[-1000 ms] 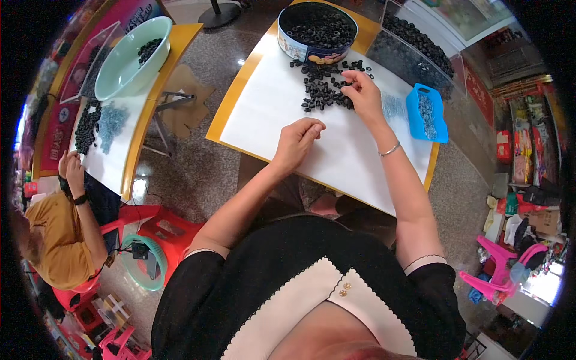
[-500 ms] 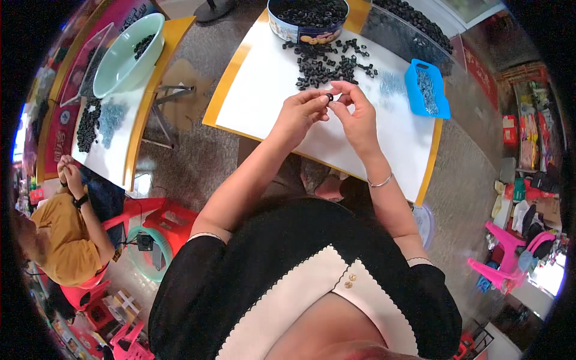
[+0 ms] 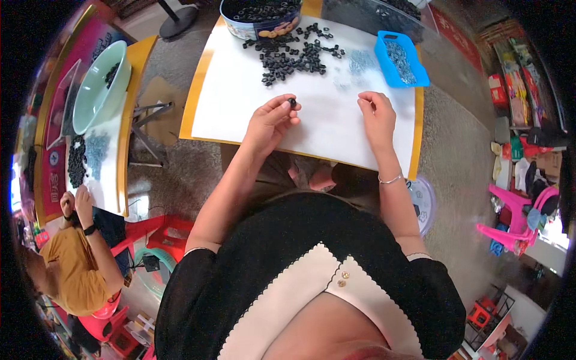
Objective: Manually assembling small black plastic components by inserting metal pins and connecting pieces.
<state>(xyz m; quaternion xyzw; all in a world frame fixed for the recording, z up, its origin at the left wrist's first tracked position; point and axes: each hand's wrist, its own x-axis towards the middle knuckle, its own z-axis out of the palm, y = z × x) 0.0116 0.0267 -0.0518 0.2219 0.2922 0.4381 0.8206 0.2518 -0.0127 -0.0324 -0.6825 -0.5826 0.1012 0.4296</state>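
Between the thumb and fingertips of my left hand (image 3: 270,123) is a small black ring-like part (image 3: 292,102), held above the near side of the white tabletop (image 3: 222,102). Off to the right, my right hand (image 3: 379,117) hovers over the same surface with its thumb and fingers drawn together; whether anything tiny sits in them I cannot make out. Beyond my left hand lies a heap of similar black parts (image 3: 294,60). Small clear-bluish pieces (image 3: 362,62) are scattered beyond my right hand, beside a blue plastic tray (image 3: 422,78) that holds more of them.
A round tin (image 3: 258,29) full of black parts stands at the far edge. At left, another person (image 3: 81,264) works at a second table (image 3: 114,180) with a pale green basin (image 3: 90,114). A pink stool (image 3: 516,216) is on the right.
My hands have parted: the left keeps the black part, while the right has moved away to the right. The view has shifted, so the table appears further left and higher.
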